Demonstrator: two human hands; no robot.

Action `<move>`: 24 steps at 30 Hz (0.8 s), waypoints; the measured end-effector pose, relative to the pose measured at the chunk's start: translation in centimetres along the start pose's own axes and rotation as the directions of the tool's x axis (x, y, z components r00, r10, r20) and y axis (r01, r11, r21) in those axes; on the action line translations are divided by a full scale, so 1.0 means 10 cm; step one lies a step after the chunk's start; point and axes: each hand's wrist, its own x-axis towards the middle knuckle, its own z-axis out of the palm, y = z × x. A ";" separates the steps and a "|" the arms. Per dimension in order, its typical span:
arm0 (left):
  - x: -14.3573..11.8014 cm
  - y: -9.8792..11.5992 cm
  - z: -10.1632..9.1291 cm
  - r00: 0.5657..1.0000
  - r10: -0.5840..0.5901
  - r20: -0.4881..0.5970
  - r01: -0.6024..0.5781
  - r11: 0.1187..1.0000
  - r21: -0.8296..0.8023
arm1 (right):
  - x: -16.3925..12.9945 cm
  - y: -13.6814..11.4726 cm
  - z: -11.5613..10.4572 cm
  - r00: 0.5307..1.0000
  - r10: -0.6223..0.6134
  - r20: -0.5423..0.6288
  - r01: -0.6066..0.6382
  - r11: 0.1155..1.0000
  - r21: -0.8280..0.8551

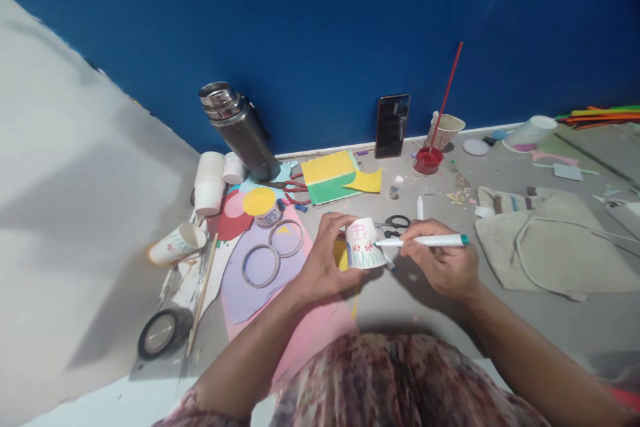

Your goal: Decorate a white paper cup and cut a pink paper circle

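My left hand (327, 257) grips a small white paper cup (367, 257) from its left side, thumb below and fingers above. The cup bears a pink window drawing, red dots and green zigzag lines like grass. In my right hand (440, 263) is a white felt-tip marker (425, 241) with a green end, held like a pen. Its tip meets or nearly meets the right side of the cup. Behind the cup lie black-handled scissors (397, 221), partly hidden. A white marker cap (419, 207) or similar piece stands just beyond my right hand.
Tape rings (261, 265) lie on purple paper (235, 300) at left, near a steel flask (243, 133) and stacked paper cups (209, 183). A phone (393, 127) leans on the blue wall. A cloth bag (550, 240) lies right; a red stick (447, 97) rises from a red lid.
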 end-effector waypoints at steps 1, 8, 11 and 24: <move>0.00 -0.01 0.00 1.000 0.005 -0.003 -0.005 1.000 0.004 | 0.00 0.00 0.00 1.000 -0.005 -0.009 0.005 1.000 0.005; -0.01 -0.03 0.03 0.998 0.064 -0.005 -0.063 0.996 0.059 | -0.04 0.04 0.01 0.999 -0.037 -0.030 0.037 0.999 0.008; -0.01 -0.03 0.03 0.997 0.080 0.003 -0.080 0.994 0.072 | -0.04 0.04 0.01 0.999 -0.044 -0.030 0.044 0.999 0.003; -0.01 -0.03 0.03 0.998 0.063 0.021 -0.065 0.996 0.066 | -0.01 -0.01 0.00 0.998 -0.054 -0.019 0.054 0.998 -0.013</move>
